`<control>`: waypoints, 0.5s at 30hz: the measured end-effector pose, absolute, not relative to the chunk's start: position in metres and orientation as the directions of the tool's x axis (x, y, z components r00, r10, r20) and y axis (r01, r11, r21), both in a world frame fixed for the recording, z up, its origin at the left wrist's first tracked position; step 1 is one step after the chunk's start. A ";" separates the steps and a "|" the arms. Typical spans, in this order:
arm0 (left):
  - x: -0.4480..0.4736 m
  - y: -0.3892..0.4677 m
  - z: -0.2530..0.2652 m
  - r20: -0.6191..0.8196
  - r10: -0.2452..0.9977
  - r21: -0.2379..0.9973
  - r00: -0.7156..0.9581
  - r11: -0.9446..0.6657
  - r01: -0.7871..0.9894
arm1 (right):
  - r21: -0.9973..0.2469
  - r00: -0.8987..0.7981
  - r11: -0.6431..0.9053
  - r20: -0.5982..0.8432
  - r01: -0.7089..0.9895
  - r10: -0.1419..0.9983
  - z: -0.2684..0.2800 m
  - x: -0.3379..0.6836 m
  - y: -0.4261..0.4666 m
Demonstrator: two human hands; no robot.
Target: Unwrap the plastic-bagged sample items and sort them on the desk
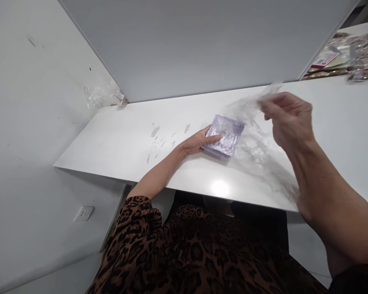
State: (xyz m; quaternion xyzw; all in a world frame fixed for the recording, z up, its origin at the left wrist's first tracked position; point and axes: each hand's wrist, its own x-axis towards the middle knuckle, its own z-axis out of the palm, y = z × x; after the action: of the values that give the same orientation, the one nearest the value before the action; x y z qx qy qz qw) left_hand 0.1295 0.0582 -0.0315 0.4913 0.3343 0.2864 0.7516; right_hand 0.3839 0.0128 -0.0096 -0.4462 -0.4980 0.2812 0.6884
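Leopard-print clothing (196,253) fills the foreground; beyond it, left to right, the left grip (199,142) is closed about the left side of a square lilac packet (228,145), thumb across its glossy, crinkled face, and blurred translucent film (259,153) spreads from the packet's right side to the raised right grip (290,114), its fingertips pinched on it. The packet lies over the middle of a white desk (119,130) bearing grey scuffs (155,131). Surroundings, left to right: pale wall (27,102), socket (84,213), crumpled clear wrapping (98,97), grey panel (208,41), clear-wrapped goods (366,57).
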 end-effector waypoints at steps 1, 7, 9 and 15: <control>0.128 0.057 -0.031 -0.238 0.713 0.937 0.659 0.348 -0.038 | -0.923 0.456 0.383 0.322 -0.045 0.829 -0.010 0.390 0.017; 0.130 0.057 -0.035 -0.271 0.490 0.936 0.829 0.336 0.107 | -0.898 0.625 0.119 -0.195 -0.424 0.756 -0.019 0.411 0.043; 0.134 0.059 -0.039 -0.256 0.533 0.928 0.807 0.369 0.051 | -0.920 0.674 0.146 -0.152 -0.365 0.723 -0.019 0.407 0.040; 0.143 0.061 -0.045 -0.238 0.637 0.875 0.733 0.469 -0.123 | -0.763 0.244 0.490 0.616 0.421 0.749 -0.018 0.380 0.009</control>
State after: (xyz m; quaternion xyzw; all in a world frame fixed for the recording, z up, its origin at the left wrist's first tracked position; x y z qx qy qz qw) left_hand 0.1429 0.0609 -0.0448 0.4589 0.2800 0.2346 0.8099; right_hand 0.3798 0.0093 -0.0177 -0.4872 -0.6003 0.1321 0.6203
